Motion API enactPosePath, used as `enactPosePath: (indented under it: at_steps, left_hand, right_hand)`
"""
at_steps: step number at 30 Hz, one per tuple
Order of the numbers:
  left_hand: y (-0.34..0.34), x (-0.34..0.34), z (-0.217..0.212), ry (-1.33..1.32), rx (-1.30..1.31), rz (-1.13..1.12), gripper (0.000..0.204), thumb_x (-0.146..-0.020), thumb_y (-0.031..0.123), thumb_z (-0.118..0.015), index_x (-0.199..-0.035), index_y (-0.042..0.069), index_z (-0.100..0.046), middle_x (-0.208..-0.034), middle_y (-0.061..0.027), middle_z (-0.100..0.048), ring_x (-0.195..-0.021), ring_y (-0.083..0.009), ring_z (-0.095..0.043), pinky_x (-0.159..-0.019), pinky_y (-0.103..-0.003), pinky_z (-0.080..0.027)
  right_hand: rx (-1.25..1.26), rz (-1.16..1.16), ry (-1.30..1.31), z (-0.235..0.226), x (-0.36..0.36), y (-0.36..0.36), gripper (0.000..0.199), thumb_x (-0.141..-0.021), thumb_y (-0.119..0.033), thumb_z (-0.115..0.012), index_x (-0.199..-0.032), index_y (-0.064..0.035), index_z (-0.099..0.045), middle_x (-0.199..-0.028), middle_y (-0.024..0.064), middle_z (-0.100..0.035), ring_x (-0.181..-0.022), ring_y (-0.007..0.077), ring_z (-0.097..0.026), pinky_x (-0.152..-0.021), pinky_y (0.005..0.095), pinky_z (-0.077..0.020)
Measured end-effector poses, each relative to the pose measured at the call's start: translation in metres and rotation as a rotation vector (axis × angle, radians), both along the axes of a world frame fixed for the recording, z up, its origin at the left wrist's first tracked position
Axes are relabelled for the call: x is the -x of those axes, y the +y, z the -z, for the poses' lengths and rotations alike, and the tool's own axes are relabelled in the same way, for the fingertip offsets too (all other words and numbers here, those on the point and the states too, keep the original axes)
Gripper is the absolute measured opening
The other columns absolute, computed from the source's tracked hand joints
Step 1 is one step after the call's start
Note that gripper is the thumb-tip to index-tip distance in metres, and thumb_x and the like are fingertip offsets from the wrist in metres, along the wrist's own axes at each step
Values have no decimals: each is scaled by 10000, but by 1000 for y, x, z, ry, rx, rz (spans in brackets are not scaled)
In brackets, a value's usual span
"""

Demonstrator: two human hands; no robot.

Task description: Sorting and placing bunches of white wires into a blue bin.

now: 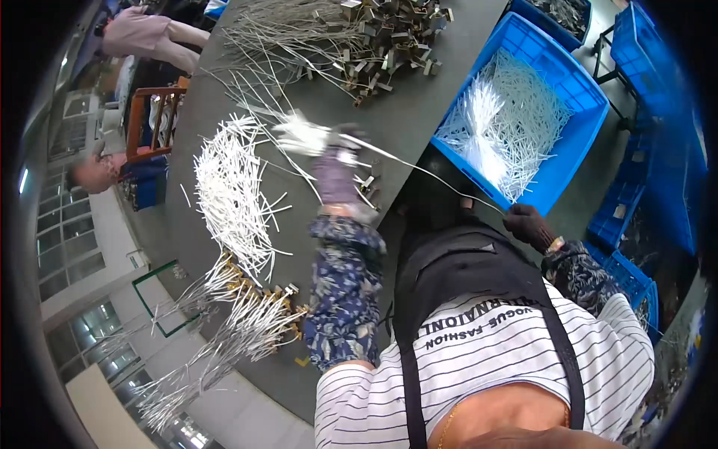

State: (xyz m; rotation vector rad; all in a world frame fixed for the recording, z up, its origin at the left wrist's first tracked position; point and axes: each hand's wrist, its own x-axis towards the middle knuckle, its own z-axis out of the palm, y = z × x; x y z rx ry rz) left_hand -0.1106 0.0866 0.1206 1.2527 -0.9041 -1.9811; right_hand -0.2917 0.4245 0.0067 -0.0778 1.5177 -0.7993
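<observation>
My left hand (335,176), in a purple glove, is over the grey table and blurred by motion. It is closed on a bunch of short white tubes (301,136) that fans out past its fingers. A thin pale wire (428,171) runs from beside my left hand across the table edge to my right hand (529,227). That hand, dark-gloved and closed, grips the wire's end near the blue bin's corner. Left of my left hand lies a loose heap of white tubes (233,194). Several long wires lie on the table under my left hand.
Wires with small metal box-shaped parts (393,45) pile up at the table's far side. Another bundle of wired parts (258,318) hangs over the left edge. A blue bin (580,86) holding white tubes stands at right. Other people (149,34) are at far left.
</observation>
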Motion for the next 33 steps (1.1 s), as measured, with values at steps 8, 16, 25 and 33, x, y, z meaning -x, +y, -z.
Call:
enactPosePath:
  at_steps: [8,16,25,33]
  left_hand:
    - [33,-12,60,-714,309,140,303,-816,237,-714,-960,-17,-633,-867,-82,-636,-731,-144,-550,-633,-278,-471]
    - [-50,-75,39,-486,180,95,258,-837,289,-683,-841,40,-618,-644,-19,-580,-471,-111,-533,-407,-233,-436]
    - [20,34,77,160,-173,98,291,-913,256,-603,-1015,-17,-613,-932,-119,-662,-824,-222,-653,-741,-343,-552]
    - [-47,80,46,243,-92,-21,329,-969,386,-471,-941,69,-557,-741,-19,-565,-671,-177,-570,-635,-289,-477]
  right_hand:
    - [380,-187,79,-94,-53,-195,464,-862,-270,-631,-1213,4,-505,-1030,133,-621,-953,202,-603,-803,313,-485]
    - [512,-357,761,-45,-23,-317,770,-780,-447,-677,-1407,-114,-379,-1037,217,-629,-914,279,-627,-784,373,-499]
    - [686,-259,659,7,8,-239,164,-765,-122,-667,-902,-45,-622,-778,94,-572,-624,206,-562,-539,319,-467]
    - [943,-223,453,-38,-19,-187,228,-886,-251,-607,-886,-24,-603,-681,32,-549,-609,129,-559,-565,231,-468]
